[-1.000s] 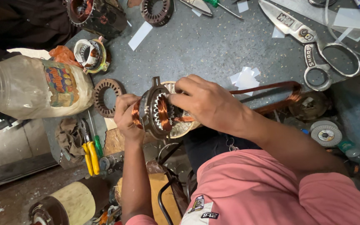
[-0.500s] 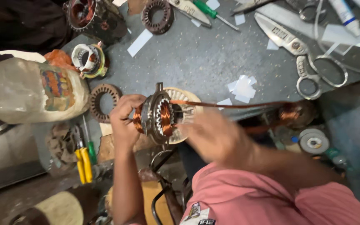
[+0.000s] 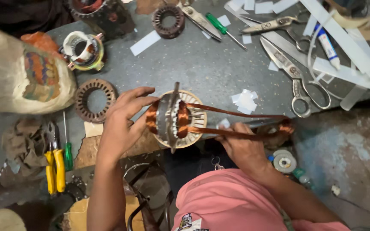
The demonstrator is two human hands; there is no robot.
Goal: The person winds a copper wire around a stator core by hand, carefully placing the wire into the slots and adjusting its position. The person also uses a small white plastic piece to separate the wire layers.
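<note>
Grey, speckled and crowded, the workbench [image 3: 210, 68] lies under both hands. Nearest the body, the right hand [image 3: 243, 147] is closed around a long loop of copper wire [image 3: 236, 122], drawn taut away from the motor core [image 3: 174, 117]; the left hand [image 3: 123, 122] cups that core from its far side, fingers spread over the windings, holding it on edge just above the bench. To do this well, I judge the loop should stay evenly tense and in line with the slot it enters, while the left hand keeps the core from turning so the strands do not scrape on the steel. Beyond the right grip, scissors [image 3: 305, 87] and paper scraps [image 3: 246, 99] lie near; beyond the left grip sits a loose ring of laminations [image 3: 94, 100]. Which slot the wire enters is hidden behind the core, the loop's far end blurs into a dark lump, and the right fingertips are tucked out of sight.
</note>
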